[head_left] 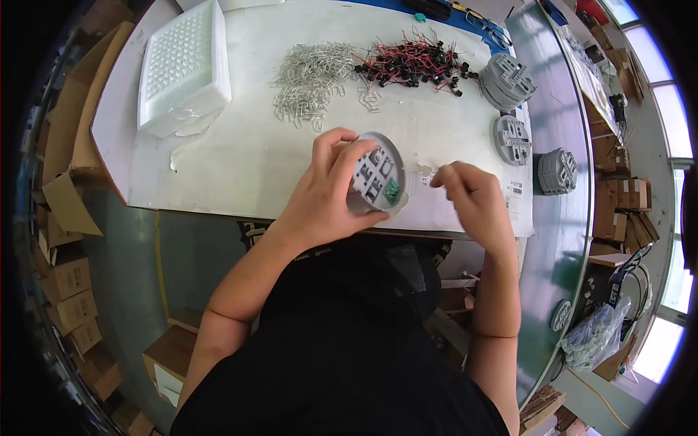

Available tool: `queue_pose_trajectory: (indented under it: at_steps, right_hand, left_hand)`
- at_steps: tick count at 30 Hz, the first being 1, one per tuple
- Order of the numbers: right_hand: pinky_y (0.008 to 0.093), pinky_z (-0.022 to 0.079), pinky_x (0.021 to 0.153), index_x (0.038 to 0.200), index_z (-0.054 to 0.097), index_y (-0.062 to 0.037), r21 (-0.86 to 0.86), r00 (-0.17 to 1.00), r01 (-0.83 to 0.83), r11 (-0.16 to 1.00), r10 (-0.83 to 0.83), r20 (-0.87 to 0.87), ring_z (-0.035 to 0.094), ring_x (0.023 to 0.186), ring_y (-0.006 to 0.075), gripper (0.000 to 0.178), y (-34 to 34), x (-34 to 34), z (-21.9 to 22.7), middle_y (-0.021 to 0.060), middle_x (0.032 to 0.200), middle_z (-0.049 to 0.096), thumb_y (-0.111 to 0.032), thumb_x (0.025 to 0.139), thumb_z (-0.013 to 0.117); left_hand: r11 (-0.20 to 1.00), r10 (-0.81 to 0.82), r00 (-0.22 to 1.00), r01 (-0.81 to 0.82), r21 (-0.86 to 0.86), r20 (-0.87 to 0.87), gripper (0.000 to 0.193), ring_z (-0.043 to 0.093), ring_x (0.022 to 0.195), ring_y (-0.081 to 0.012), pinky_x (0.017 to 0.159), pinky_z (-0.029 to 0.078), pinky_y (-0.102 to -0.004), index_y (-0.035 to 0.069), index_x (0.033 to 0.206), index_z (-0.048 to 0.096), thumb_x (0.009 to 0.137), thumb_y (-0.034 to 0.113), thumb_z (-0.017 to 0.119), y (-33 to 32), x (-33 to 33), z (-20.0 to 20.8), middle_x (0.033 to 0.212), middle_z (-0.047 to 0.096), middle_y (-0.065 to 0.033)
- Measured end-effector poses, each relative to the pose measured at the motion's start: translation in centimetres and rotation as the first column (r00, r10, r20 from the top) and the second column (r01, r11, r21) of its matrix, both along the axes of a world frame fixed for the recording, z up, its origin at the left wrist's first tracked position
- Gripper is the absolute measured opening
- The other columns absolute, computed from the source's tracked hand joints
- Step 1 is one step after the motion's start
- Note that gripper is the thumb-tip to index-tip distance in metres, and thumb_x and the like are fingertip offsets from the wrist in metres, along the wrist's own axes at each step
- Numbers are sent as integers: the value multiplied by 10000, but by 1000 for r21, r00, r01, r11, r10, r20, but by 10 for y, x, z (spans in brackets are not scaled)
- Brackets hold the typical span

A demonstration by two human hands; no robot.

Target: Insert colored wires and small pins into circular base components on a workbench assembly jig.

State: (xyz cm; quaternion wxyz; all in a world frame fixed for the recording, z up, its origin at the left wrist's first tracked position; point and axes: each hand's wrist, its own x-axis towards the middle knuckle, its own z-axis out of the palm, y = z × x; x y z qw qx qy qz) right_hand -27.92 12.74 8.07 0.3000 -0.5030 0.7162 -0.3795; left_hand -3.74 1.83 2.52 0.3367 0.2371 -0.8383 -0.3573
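My left hand is wrapped round a round grey plastic housing, thumb below and fingers over its upper rim. The housing is tilted, so its inner face with dark slots and raised parts shows. A small cluster of green pieces sits in its lower right part. To the right of it, apart from the housing, my right hand hangs over the table's near edge with fingers curled and thumb and forefinger pinched. Whatever is between those fingertips is too small to make out.
Beyond my hands lie a heap of U-shaped metal pieces and a pile of black parts with red wires. Grey housings are stacked at the right, with more farther right. A white foam block stands at the left.
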Motion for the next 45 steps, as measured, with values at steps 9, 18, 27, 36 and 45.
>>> queue_pose_trajectory:
  at_steps: [9, 18, 27, 36, 45]
  right_hand:
    - [481, 514, 568, 820, 661, -66, 149, 741, -269, 952, 303, -599, 674, 647, 373, 301, -23, 36, 4, 146, 713, 668, -295, 1015, 672]
    - [476, 509, 535, 802, 632, -85, 140, 652, -255, 957, 277, -706, 666, 617, 355, 316, -25, 45, -4, 116, 677, 633, -316, 1013, 682]
    - [477, 511, 541, 813, 622, -91, 83, 674, -253, 964, 237, -700, 668, 627, 350, 275, -22, 47, -13, 107, 685, 629, -280, 999, 698]
    - [443, 506, 507, 826, 623, -100, 42, 659, -285, 958, 227, -717, 667, 593, 318, 232, -24, 52, -20, 91, 693, 637, -254, 980, 701]
    - [393, 510, 483, 841, 627, -126, 192, 460, -333, 923, 337, -822, 677, 574, 245, 209, -33, 50, 1, 66, 684, 645, -267, 981, 692]
  left_hand:
    - [999, -5, 989, -1, 40, 149, 995, 654, 1032, -307, 957, 514, -449, 52, 1546, 506, 717, 357, 964, -7, 5, 3, 1161, 672, -136]
    - [1000, -6, 992, 4, 16, 123, 1023, 664, 962, -295, 946, 503, -435, 40, 1517, 571, 677, 472, 963, -9, -1, -11, 987, 697, -102]
    - [1000, 23, 995, -23, 2, 98, 1065, 661, 904, -264, 936, 503, -407, 68, 1527, 589, 610, 419, 1003, -9, -2, -13, 1002, 710, -91]
    - [1000, 22, 995, -22, 4, 102, 1061, 659, 906, -261, 938, 496, -407, 68, 1527, 588, 616, 421, 1001, -7, -3, -14, 1006, 704, -89]
    - [1000, 13, 984, -12, -5, 180, 1041, 683, 1025, -284, 975, 494, -434, 51, 1528, 564, 690, 545, 937, -7, 1, -11, 1067, 719, -97]
